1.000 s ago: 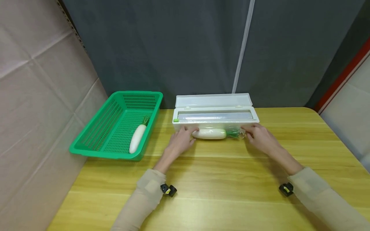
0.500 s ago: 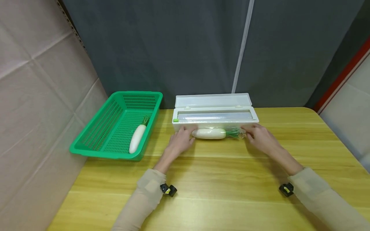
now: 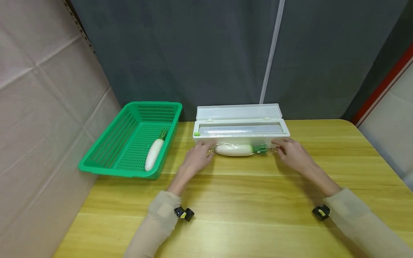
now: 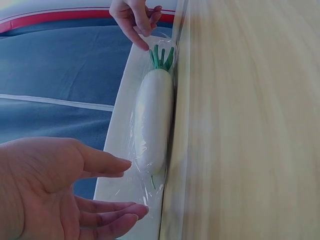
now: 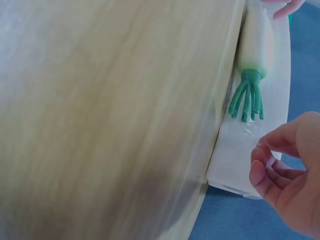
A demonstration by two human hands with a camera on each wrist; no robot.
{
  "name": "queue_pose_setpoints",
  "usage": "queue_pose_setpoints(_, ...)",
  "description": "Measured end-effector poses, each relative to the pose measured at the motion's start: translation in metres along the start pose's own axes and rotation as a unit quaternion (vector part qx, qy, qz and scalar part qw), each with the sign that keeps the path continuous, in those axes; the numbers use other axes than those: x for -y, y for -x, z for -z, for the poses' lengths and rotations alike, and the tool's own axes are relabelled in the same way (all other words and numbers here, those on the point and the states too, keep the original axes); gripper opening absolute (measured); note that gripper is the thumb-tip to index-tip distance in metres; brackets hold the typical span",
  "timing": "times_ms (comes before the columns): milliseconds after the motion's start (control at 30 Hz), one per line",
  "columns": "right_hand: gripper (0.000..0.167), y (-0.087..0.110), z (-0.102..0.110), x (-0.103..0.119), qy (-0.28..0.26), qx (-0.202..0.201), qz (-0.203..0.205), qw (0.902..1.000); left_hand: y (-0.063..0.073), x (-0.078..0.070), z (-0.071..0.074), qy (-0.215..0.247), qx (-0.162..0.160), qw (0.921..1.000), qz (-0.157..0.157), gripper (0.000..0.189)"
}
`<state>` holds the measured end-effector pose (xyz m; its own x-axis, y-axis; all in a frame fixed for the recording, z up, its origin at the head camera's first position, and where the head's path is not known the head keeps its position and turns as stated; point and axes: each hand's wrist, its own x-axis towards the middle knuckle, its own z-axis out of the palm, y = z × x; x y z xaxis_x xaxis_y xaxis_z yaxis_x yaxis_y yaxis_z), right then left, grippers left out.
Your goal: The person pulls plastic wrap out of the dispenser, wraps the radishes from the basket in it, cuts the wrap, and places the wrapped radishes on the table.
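Observation:
A white radish (image 3: pixel 234 150) with green stem stubs lies along the front of a white cling film dispenser (image 3: pixel 241 137), covered in clear cling film (image 5: pixel 250 128). My left hand (image 3: pixel 197 156) is at the root end. In the left wrist view, its fairly straight fingers (image 4: pixel 107 206) reach the film's edge, with a gap between upper and lower fingertips. At the stem end, my right hand (image 3: pixel 292 153) has its fingertips together on the film beyond the stubs, seen in the right wrist view (image 5: pixel 295 175). The dispenser's lid (image 3: pixel 238 111) stands raised.
A green plastic basket (image 3: pixel 178 118) stands on the left, holding a second white radish (image 3: pixel 154 154). The wooden table (image 3: pixel 245 215) extends in front. A dark curtain (image 3: pixel 180 50) hangs behind, and a pale cloth (image 3: pixel 38 125) hangs at the left.
My left hand has shifted slightly left, away from the radish's root end. The right hand has barely moved at the stem end. The radish and dispenser stay about where they were.

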<state>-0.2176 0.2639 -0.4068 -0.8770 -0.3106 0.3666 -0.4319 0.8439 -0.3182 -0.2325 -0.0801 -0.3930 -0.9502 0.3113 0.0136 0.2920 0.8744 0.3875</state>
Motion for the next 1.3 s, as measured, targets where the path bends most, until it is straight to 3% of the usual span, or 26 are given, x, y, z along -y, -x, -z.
queue_pose_setpoints(133,0.027,0.001,0.001,-0.001,-0.003,-0.010,0.001,0.9999,0.001,0.002,0.002,0.000,-0.010,0.9999,-0.005,0.049)
queue_pose_setpoints(600,0.019,-0.008,0.004,0.005,-0.011,-0.043,0.003,0.9990,0.004,0.012,0.012,0.023,-0.090,0.9954,-0.024,0.039)
queue_pose_setpoints(967,0.018,-0.021,0.002,0.015,-0.017,-0.056,0.028,0.9979,0.005,0.016,0.015,0.029,-0.117,0.9924,-0.024,0.034)
queue_pose_setpoints(1300,0.018,-0.038,-0.002,0.027,-0.028,-0.060,0.038,0.9971,0.005,0.020,0.021,0.054,-0.168,0.9841,-0.019,0.032)
